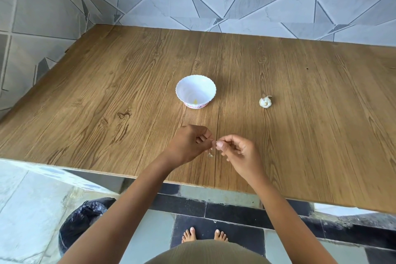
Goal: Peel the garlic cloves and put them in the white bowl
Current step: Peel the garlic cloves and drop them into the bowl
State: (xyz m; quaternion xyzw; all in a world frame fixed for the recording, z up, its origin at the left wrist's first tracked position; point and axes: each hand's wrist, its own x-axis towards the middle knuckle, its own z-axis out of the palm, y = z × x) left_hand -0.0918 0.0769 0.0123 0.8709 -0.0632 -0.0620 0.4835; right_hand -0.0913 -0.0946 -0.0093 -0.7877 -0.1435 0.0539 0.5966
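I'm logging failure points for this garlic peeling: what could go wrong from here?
The left hand and right hand pinch a tiny clove in mid-air near the front edge of the table; a slip could drop it to the floor. Loose peel scraps below the fingers may land on the table, not in the bin. The white bowl sits farther back, so a tossed clove might miss.

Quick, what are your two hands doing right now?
Left hand: pinching the garlic clove, at its loose skin.
Right hand: pinching the same garlic clove.
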